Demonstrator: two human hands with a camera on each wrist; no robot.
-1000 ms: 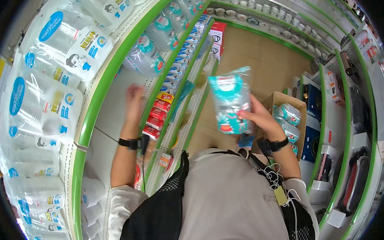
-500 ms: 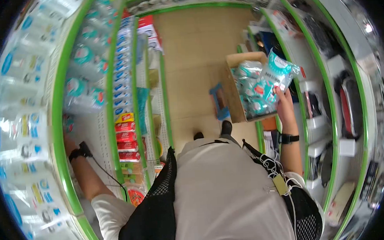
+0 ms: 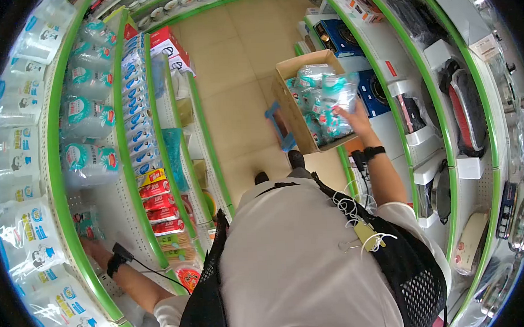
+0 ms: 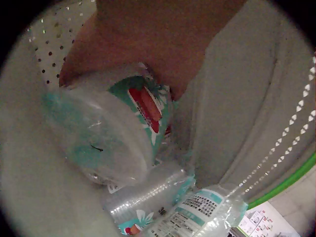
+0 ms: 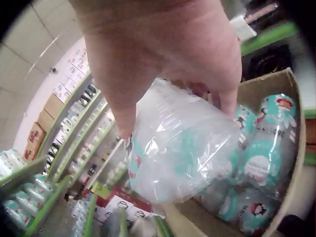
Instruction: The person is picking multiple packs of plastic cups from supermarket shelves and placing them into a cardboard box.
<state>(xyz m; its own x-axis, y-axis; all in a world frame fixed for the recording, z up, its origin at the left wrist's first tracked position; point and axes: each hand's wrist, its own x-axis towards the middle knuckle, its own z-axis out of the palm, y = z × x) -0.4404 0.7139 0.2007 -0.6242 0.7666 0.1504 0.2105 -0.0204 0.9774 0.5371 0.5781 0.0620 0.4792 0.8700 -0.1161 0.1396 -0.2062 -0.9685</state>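
My right hand (image 3: 356, 120) grips a clear-wrapped pack of plastic cups (image 3: 342, 87) with teal print, held over the open cardboard box (image 3: 288, 106). In the right wrist view, thumb and fingers (image 5: 226, 101) clasp that pack's two sides. Inside the box lie several similar cup packs (image 5: 259, 165). Deep in the shelf on the left, my left hand (image 3: 93, 250) holds another teal-printed cup pack (image 4: 140, 111), its fingers mostly hidden by the hand and pack. Two more packs (image 4: 148, 195) lie close beside it on the shelf.
A shelf edge (image 3: 69, 215) runs along my left, with cup packs (image 3: 87, 116) standing farther along it. Red boxes (image 3: 160, 201) fill the lower tier. Pans and boxed cookers (image 3: 372, 92) line the right shelves. A blue object (image 3: 281, 127) stands on the floor beside the box.
My left hand has reached into the left shelf and now grasps a cup pack. The right hand has brought its pack from in front of my body to over the box.
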